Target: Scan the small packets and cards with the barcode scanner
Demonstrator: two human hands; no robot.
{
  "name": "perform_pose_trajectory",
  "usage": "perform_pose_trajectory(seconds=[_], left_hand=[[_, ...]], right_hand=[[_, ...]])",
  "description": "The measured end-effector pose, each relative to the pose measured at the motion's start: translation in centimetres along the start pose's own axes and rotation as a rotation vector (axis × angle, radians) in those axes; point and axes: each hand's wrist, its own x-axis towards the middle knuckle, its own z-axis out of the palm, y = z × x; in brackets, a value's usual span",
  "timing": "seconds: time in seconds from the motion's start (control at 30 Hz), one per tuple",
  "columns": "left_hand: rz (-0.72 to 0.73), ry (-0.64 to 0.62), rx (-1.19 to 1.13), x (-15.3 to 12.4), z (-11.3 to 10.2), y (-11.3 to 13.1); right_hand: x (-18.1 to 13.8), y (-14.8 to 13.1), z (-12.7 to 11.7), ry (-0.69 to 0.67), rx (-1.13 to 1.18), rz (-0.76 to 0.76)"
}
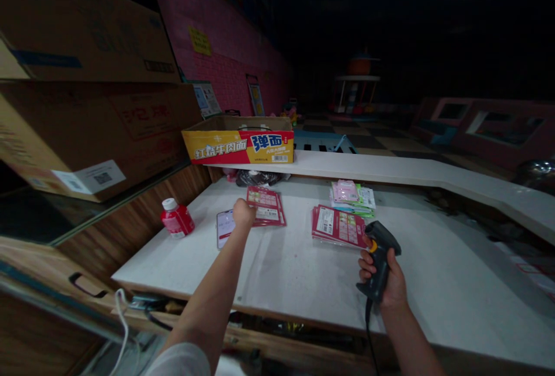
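Observation:
My right hand (388, 283) grips a black handheld barcode scanner (378, 254) by its handle, its head aimed at a stack of red packets (338, 227) just beyond it. My left hand (243, 214) reaches out over the white counter (303, 272), fingers curled, resting on the near edge of a second stack of red packets (266, 205). A phone (224, 227) with a lit screen lies right beside that hand. Whether the left fingers pinch a packet is hidden.
A small red bottle with a white cap (177, 218) stands at the counter's left edge. Pink and green packets (352, 195) lie further back. A yellow-red noodle carton (240, 140) sits on the raised ledge. Big cardboard boxes (87, 127) are stacked left.

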Motion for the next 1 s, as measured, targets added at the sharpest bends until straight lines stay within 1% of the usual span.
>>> perform_pose_trajectory(seconds=[0.13, 0.2, 0.27, 0.37, 0.4, 0.43, 0.47, 0.5, 0.6, 0.67, 0.73, 0.77, 0.8, 0.83, 0.9, 1.0], left_hand=[[0.028, 0.106, -0.042, 0.4, 0.1, -0.4], [0.050, 0.143, -0.162, 0.3, 0.2, -0.7], [0.069, 0.147, -0.344, -0.1, 0.6, -1.1], [0.080, 0.084, -0.717, -1.3, 1.7, -1.9], [0.077, 0.044, -0.868, -1.9, 2.2, -2.2], [0.085, -0.021, -1.017, -2.5, 2.8, -2.5], [0.120, -0.069, -1.129, -3.0, 3.3, -2.7], [0.153, -0.075, -1.192, -3.6, 3.8, -2.9], [0.225, -0.032, -1.275, -4.9, 5.0, -3.4], [0.223, 0.001, -1.306, -5.3, 5.5, -3.7], [0.207, 0.024, -1.319, -5.6, 5.8, -3.8], [0.203, 0.026, -1.317, -5.7, 5.9, -3.8], [0.204, 0.022, -1.314, -5.8, 6.0, -3.8], [0.208, 0.016, -1.311, -5.8, 6.0, -3.8], [0.218, 0.009, -1.313, -6.0, 6.0, -3.8], [0.233, 0.016, -1.327, -6.1, 5.9, -3.8]], right_hand=[[0.0, 0.0, 0.0, -0.002, -0.001, 0.004], [0.0, 0.0, 0.1, -0.002, -0.010, 0.004], [-0.1, 0.0, 0.2, -0.005, -0.024, 0.002], [-0.2, 0.1, 0.3, -0.005, -0.084, 0.003], [-0.2, 0.2, 0.4, -0.004, -0.118, 0.004], [-0.2, 0.4, 0.6, -0.003, -0.156, 0.003], [-0.1, 0.6, 0.8, -0.002, -0.198, 0.005], [-0.1, 1.0, 1.2, 0.000, -0.244, 0.007], [-0.1, 2.5, 2.9, 0.010, -0.412, 0.030], [-0.1, 4.1, 4.6, 0.009, -0.555, 0.038], [-0.1, 5.8, 6.5, -0.026, -0.688, 0.026], [0.0, 6.7, 7.4, -0.045, -0.753, 0.023], [0.0, 7.5, 8.2, -0.036, -0.809, -0.011], [0.1, 8.3, 8.8, -0.047, -0.869, 0.006], [0.4, 9.5, 9.7, -0.039, -0.939, -0.009], [1.0, 10.5, 10.1, -0.015, -0.978, -0.011]])
